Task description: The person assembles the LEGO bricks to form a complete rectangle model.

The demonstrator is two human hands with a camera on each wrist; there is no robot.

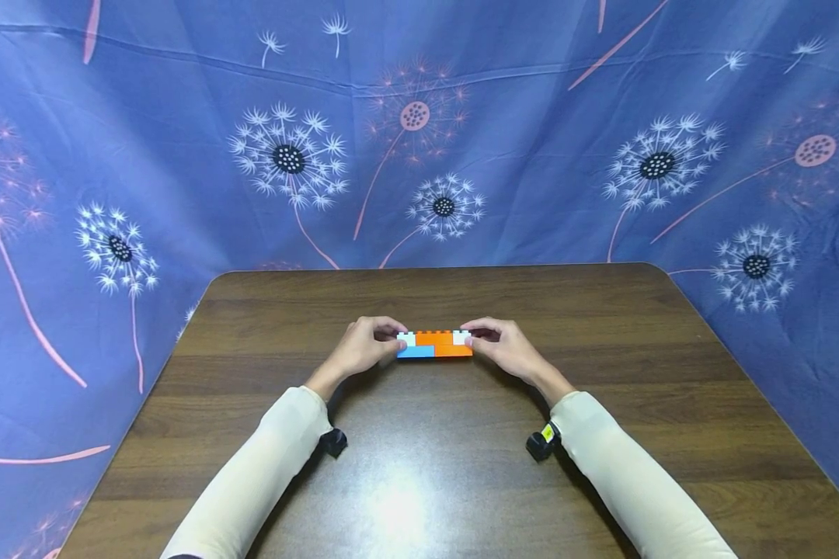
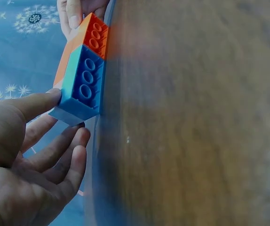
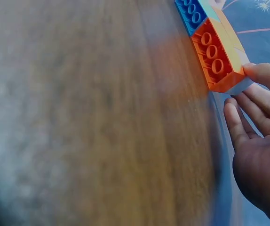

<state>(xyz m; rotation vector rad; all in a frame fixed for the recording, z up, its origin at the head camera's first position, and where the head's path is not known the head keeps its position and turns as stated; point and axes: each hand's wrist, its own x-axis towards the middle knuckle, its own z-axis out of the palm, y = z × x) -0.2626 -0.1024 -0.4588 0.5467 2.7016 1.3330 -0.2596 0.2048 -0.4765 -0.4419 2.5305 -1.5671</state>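
Note:
Two layers of toy building bricks [image 1: 435,339] form one long block. Its lower layer pairs a blue brick [image 2: 88,77] with an orange brick [image 3: 213,54]; above sit an orange brick and a white brick at each end. My left hand [image 1: 365,344] pinches the left end between thumb and fingers. At the right end, my right hand [image 1: 506,348] pinches in the same way. Both wrist views show the hollow undersides with round tubes, so the block is held off the table. The fingers behind it are partly hidden.
A brown wooden table [image 1: 433,435] lies under both arms, with a bright glare spot near the front. Behind it hangs a blue cloth [image 1: 531,155] with a dandelion print. A small black camera [image 1: 333,442] sits at the left wrist, another [image 1: 541,444] at the right.

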